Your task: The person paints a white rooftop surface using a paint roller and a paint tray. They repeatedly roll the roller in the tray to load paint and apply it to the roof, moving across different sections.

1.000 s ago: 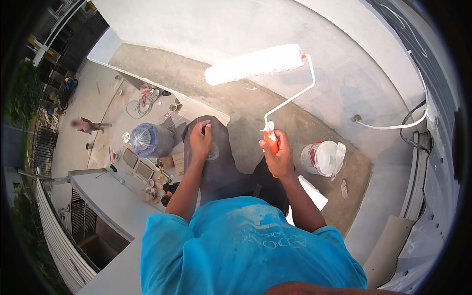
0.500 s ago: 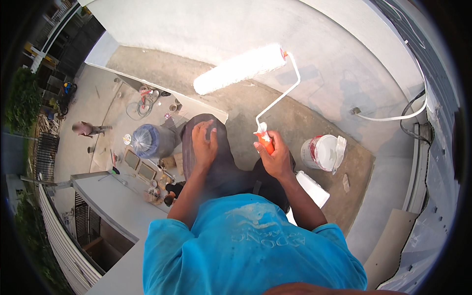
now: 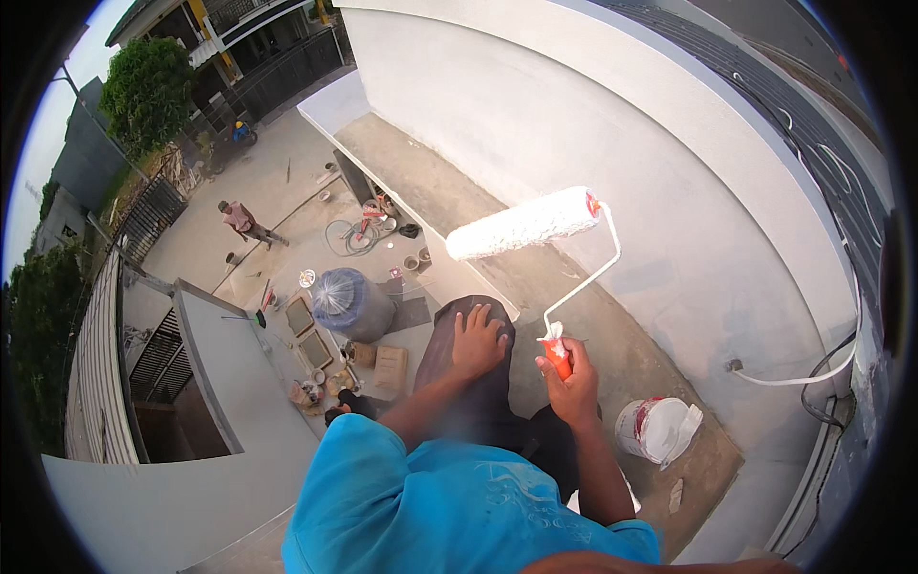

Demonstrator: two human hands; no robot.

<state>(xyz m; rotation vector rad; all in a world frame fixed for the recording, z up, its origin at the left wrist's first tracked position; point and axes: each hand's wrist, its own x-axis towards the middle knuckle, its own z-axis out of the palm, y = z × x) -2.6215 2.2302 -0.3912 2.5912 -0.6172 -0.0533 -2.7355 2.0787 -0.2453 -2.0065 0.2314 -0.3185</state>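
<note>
A paint roller with a thick white sleeve, white wire frame and orange handle is held up in front of me. My right hand is closed around that handle, with white paint smeared at its top. The sleeve hangs over the concrete ledge, apart from the wall. My left hand lies on my dark-trousered knee, fingers spread and holding nothing. Right of my right forearm stands a white paint bucket, with white paint on its rim and a pale flat thing leaning at its edge.
A long pale wall borders the ledge, whose left edge drops to a yard below. Down there are a plastic-covered drum, a coiled hose and a standing person. A white cable leaves the wall at right.
My view has swung left and up, showing more yard and wall. My left hand has settled onto the knee. The roller stays in my right hand.
</note>
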